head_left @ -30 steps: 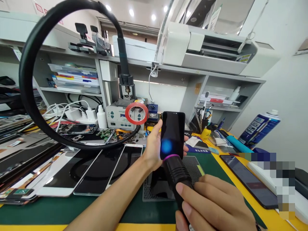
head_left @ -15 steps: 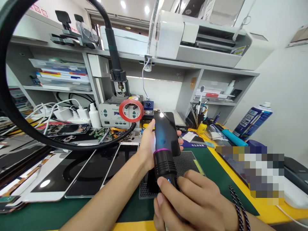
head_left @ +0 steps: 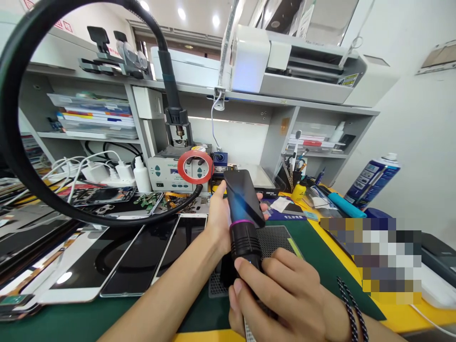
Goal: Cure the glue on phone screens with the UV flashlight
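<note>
A black smartphone [head_left: 242, 190] rests in my left hand [head_left: 219, 216], its dark screen facing me and my fingertips showing past its right edge. My right hand [head_left: 285, 294] is closed around a black flashlight [head_left: 245, 240] with a purple ring at its head. The flashlight's head is close to the phone's lower end and casts a bluish glow across the screen. Whether the two touch I cannot tell. Beneath them lies a grey perforated pad [head_left: 276, 242] on the green mat [head_left: 320, 251]. My right palm hides the flashlight's rear end.
Several phone screens [head_left: 124, 261] lie on the left. A black hose [head_left: 10, 128] loops in front of the shelf. Behind my hands stand a grey station [head_left: 166, 173] and a red tape roll [head_left: 195, 167]. On the right are a blue spray can [head_left: 372, 180] and a turquoise cylinder [head_left: 345, 204].
The phone's top has tilted left and its lower end has swung right. The bright spot near its top is gone. Both hands keep their hold, and the view has shifted slightly.
</note>
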Motion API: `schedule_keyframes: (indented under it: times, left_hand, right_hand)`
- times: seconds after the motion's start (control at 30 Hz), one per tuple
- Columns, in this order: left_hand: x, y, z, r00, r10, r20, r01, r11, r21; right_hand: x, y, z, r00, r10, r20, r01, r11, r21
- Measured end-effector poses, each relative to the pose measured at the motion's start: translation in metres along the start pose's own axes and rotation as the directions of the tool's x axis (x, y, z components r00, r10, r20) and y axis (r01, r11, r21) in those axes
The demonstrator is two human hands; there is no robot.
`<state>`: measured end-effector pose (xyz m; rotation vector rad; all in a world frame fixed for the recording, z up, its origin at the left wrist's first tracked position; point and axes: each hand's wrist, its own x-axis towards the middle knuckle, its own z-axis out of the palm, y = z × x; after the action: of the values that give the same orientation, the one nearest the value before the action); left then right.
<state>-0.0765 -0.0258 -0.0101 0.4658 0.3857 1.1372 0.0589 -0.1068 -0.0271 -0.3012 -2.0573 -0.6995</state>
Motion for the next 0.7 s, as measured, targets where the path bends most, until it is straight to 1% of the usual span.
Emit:
schedule_keyframes:
  times: [0.07,0.23,0.3,0.4,0.43,0.5,0.6,0.63,0.7]
  left_hand:
    - [-0.003,0.001,0.003,0.999,0.005,0.041,-0.006,1.0,0.016]
    - [-0.01,0.004,0.008,0.987,-0.054,0.154,0.039,0.994,0.102]
    - [-0.011,0.003,0.008,0.979,-0.048,0.197,0.027,0.994,0.11]
    - [-0.01,0.002,0.006,0.969,-0.034,0.243,0.006,0.993,0.114]
    - [-0.01,0.002,0.005,0.966,-0.04,0.256,0.009,0.993,0.122]
    - [-0.01,0.001,0.004,0.959,-0.071,0.275,0.03,0.988,0.149]
    - [-0.012,-0.001,0.006,0.956,-0.107,0.272,0.052,0.978,0.2]
    - [-0.013,-0.002,0.007,0.958,-0.107,0.266,0.049,0.975,0.216]
    - [-0.016,-0.004,0.01,0.963,-0.097,0.251,0.032,0.968,0.249]
  right_hand:
    - [0.001,0.0,0.0,1.0,-0.009,-0.027,0.01,1.0,0.011]
    - [0.0,-0.001,0.002,0.997,-0.05,-0.059,0.051,0.999,0.013]
    - [-0.002,-0.003,0.004,0.997,-0.041,-0.07,0.041,0.999,0.011]
    - [-0.002,-0.005,0.006,0.994,0.007,-0.112,-0.005,1.0,0.018]
    - [-0.002,-0.005,0.006,0.994,0.004,-0.107,-0.002,1.0,0.019]
    - [-0.001,-0.005,0.005,0.993,0.003,-0.114,-0.001,1.0,0.018]
    - [0.002,0.0,-0.003,0.986,0.041,-0.163,-0.044,0.999,-0.016]
    - [0.004,0.002,-0.007,0.985,0.048,-0.164,-0.054,0.998,-0.031]
    - [0.007,0.006,-0.016,0.991,0.042,-0.126,-0.051,0.996,-0.068]
